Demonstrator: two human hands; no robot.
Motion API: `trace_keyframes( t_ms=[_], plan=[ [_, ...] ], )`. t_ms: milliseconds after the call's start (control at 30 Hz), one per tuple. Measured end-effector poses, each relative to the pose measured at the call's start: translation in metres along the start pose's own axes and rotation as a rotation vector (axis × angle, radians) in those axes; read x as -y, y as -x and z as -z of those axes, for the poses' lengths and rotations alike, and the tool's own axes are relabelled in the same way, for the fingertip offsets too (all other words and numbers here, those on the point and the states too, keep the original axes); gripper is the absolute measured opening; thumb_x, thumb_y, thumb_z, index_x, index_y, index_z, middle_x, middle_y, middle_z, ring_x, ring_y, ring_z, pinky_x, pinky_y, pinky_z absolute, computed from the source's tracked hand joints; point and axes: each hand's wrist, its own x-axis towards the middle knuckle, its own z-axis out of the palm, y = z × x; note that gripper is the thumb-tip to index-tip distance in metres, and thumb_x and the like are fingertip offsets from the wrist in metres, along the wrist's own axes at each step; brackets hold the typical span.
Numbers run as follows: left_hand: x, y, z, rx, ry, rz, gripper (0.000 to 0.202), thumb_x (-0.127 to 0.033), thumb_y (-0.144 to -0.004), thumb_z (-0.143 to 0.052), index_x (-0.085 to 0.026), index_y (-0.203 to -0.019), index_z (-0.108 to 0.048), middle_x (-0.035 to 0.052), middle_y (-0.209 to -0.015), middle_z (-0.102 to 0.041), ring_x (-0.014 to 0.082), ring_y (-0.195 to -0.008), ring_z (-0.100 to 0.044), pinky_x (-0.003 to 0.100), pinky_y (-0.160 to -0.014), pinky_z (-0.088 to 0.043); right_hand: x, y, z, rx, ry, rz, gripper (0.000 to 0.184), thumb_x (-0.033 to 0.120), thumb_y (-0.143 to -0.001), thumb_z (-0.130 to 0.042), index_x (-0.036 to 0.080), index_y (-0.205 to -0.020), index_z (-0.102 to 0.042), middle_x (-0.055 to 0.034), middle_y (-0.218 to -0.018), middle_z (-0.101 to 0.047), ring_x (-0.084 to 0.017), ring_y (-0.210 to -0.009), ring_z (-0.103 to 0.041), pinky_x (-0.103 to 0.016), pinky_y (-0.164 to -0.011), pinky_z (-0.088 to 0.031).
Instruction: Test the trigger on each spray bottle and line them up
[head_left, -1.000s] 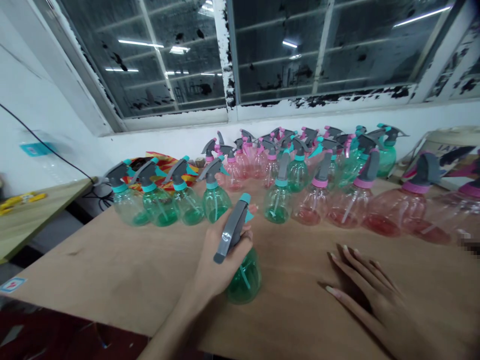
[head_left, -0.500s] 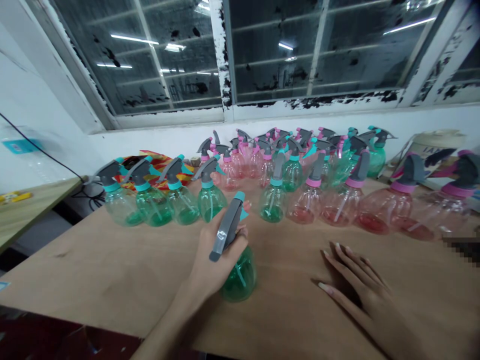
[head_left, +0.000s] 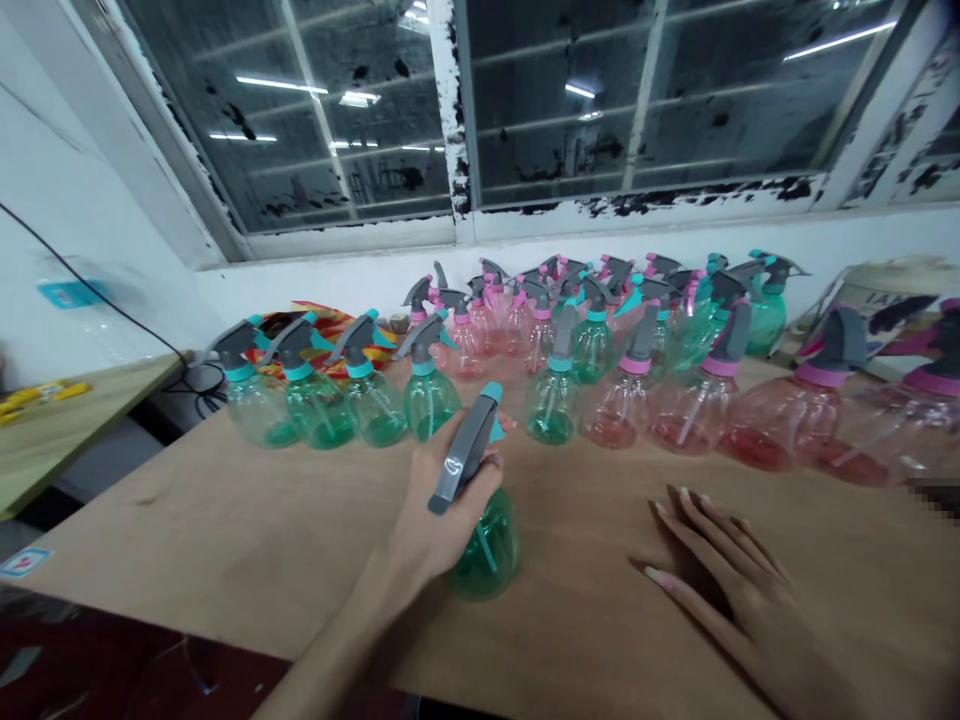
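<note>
My left hand (head_left: 439, 500) is wrapped round the neck of a green spray bottle (head_left: 491, 560) with a grey trigger head and teal nozzle. The bottle stands near the middle of the wooden table (head_left: 247, 540), and some green liquid shows in its base. Part of its neck and trigger is hidden by my fingers. Over to the right, my right hand (head_left: 739, 590) rests palm down on the table with its fingers spread, holding nothing. Ahead of it is a row of pink spray bottles (head_left: 686, 415), and one green bottle (head_left: 551, 405) stands at that row's left end.
Several green spray bottles (head_left: 319, 405) form a row at the left. More pink and green bottles crowd together against the wall, below the window (head_left: 645, 110). A red and yellow patterned cloth (head_left: 322, 320) lies behind the left row. Black cables (head_left: 199, 385) hang beside a second table (head_left: 150, 385).
The whole view has shifted slightly, so everything appears a little further right. My left hand still grips the green spray bottle, and my right hand stays spread on the table.
</note>
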Motion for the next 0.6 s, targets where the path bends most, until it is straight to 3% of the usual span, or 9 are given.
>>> trace_keyframes(
  t_ms=[133,300,600],
  plan=[
    [0.0065,-0.0003,-0.0001,0.013,0.037,-0.060,0.016,-0.022,-0.076,-0.052,-0.023,-0.089,-0.062,0.0002,-0.077,-0.065,0.0164,-0.067,-0.060,0.030,-0.066,-0.051,-0.0001,0.0003,-0.0009,-0.009,0.001,-0.002,0.065,0.059,-0.089,-0.040,0.018,-0.139,-0.042,-0.0120,-0.145,-0.044,-0.030,-0.134,-0.039,-0.056,-0.107,-0.033],
    [0.0102,-0.0004,-0.0008,0.032,0.086,-0.033,0.013,-0.021,-0.076,-0.052,-0.023,-0.087,-0.059,0.0007,-0.079,-0.065,0.0165,-0.070,-0.062,0.030,-0.068,-0.052,-0.0009,0.0003,-0.0011,-0.014,0.009,-0.009,0.065,0.059,-0.088,-0.040,0.017,-0.138,-0.045,-0.0120,-0.145,-0.044,-0.030,-0.133,-0.040,-0.055,-0.108,-0.033],
    [0.0057,0.0029,-0.0002,0.052,0.082,0.033,0.043,-0.018,-0.072,-0.051,-0.021,-0.114,-0.061,-0.0005,-0.072,-0.064,0.0172,-0.065,-0.059,0.031,-0.064,-0.050,-0.0009,0.0009,-0.0013,-0.002,0.014,-0.016,0.066,0.060,-0.089,-0.038,0.015,-0.136,-0.048,-0.0133,-0.143,-0.046,-0.030,-0.133,-0.040,-0.056,-0.107,-0.033]
  ],
)
